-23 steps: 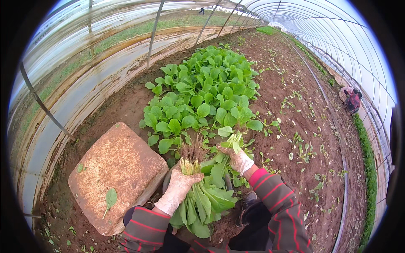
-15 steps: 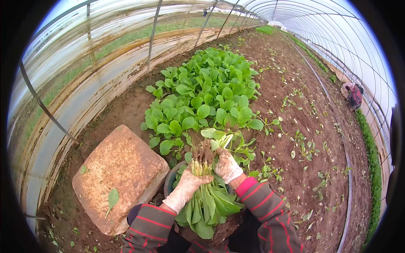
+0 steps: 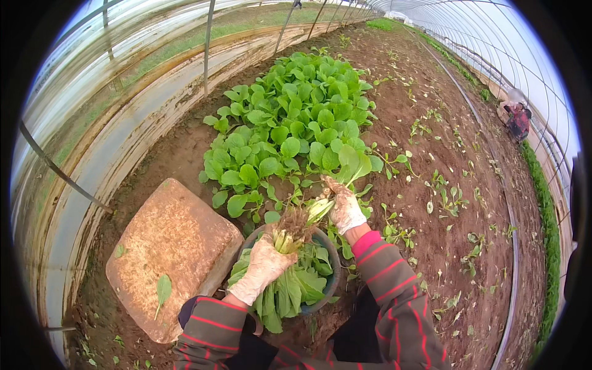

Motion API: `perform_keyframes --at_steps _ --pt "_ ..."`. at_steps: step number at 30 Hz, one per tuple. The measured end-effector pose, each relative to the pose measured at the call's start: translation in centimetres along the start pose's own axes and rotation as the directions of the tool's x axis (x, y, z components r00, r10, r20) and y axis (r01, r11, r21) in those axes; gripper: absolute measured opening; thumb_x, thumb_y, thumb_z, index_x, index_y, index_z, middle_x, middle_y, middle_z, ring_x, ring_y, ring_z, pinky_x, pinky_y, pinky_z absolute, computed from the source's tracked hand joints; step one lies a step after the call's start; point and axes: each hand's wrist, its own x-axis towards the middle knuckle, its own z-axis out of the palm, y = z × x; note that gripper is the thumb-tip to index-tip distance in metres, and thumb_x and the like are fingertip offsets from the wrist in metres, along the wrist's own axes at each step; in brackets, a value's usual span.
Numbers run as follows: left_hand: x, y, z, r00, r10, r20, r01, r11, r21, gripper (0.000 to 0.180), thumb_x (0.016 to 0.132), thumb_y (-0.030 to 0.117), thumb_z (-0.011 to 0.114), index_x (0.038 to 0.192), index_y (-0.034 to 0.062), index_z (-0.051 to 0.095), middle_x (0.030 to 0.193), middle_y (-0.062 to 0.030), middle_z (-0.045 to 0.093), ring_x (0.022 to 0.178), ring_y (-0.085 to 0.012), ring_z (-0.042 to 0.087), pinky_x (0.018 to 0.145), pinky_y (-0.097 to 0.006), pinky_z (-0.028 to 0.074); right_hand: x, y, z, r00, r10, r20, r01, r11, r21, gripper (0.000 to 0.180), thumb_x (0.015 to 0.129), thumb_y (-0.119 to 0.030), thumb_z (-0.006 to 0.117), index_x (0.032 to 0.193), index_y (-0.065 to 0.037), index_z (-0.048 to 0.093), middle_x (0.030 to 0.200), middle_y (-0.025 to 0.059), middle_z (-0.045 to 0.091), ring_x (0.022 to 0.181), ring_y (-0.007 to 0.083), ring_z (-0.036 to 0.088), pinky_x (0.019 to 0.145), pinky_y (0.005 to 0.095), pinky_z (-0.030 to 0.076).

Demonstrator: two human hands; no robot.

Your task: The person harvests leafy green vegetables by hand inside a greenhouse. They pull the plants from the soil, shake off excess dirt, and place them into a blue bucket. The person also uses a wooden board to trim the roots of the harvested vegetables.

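Left hand [image 3: 266, 264] clamps a bunch of leafy greens [image 3: 285, 271] over the round bucket [image 3: 332, 271], soil-matted roots up, smooth leaves hanging. Right hand [image 3: 345, 209] grips one plant [image 3: 345, 172], broad leaves pointing away.

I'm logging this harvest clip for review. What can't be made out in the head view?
- Bucket: inside and base hidden by the leafy bunch in the left hand.
- Right hand: its plant's roots hidden behind the glove.
- Distant person: too small.
- Person's lap: cut off by the lower edge.
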Motion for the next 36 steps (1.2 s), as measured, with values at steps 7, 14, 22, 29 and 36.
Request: perform_keyframes --at_steps 7,14,22,29,36 --pt "0.4 -1.9 0.4 0.997 0.079 0.001 -0.078 0.99 0.12 0.064 0.059 0.021 0.071 0.114 0.0043 0.044 0.093 -0.014 0.062 0.084 -0.0311 0.06 0.072 -0.037 0.048 0.3 -0.5 -1.5 0.984 -0.17 -0.054 0.15 0.952 -0.268 0.027 0.091 -0.022 0.047 0.098 0.001 0.058 0.052 -0.0013 0.04 0.045 0.0107 0.037 0.046 0.029 0.039" --pt "-0.9 2.1 0.2 0.985 0.171 0.001 -0.161 0.93 0.33 0.062 0.061 0.021 0.068 0.116 0.0097 0.042 0.092 -0.0124 0.06 0.08 -0.032 0.056 0.074 -0.042 0.043 -0.3 -0.9 -0.8 0.882 -0.461 -0.097 0.357 0.789 -0.5 0.025 0.092 -0.024 0.045 0.092 -0.003 0.059 0.054 -0.0014 0.041 0.044 0.0103 0.037 0.044 0.0271 0.042" --pt "-3.0 3.6 -2.3 0.99 0.119 -0.08 -0.085 0.936 0.341 0.065 0.062 0.017 0.069 0.119 0.0108 0.038 0.092 -0.0088 0.058 0.08 -0.0257 0.056 0.076 -0.038 0.042 -1.4 -3.7 -6.2 0.998 -0.048 0.027 0.045 0.435 -0.899 0.037 0.086 -0.037 0.053 0.105 -0.005 0.057 0.075 0.003 0.056 0.063 0.0168 0.053 0.064 0.0334 0.047" --pt "-2.4 2.0 -2.8 0.982 0.166 -0.09 -0.113 0.898 0.426 0.066 0.062 0.017 0.069 0.12 0.0106 0.038 0.091 -0.0095 0.058 0.084 -0.0266 0.055 0.077 -0.038 0.041 -4.3 -3.0 -2.2 0.844 0.41 0.345 -0.225 0.855 -0.467 0.042 0.089 -0.022 0.052 0.127 -0.01 0.041 0.111 0.0074 0.056 0.09 0.0169 0.058 0.074 0.0294 0.048" --pt "-2.9 4.0 -1.7 0.897 0.441 -0.003 -0.276 0.567 0.776 0.074 0.058 0.018 0.072 0.124 0.0088 0.039 0.109 -0.0125 0.052 0.094 -0.0313 0.05 0.081 -0.041 0.036 -5.0 -2.8 0.8 0.955 0.167 0.247 -0.065 0.925 -0.374 0.027 0.089 -0.015 0.051 0.111 0.002 0.052 0.094 0.0087 0.061 0.072 0.0131 0.06 0.061 0.0241 0.053"
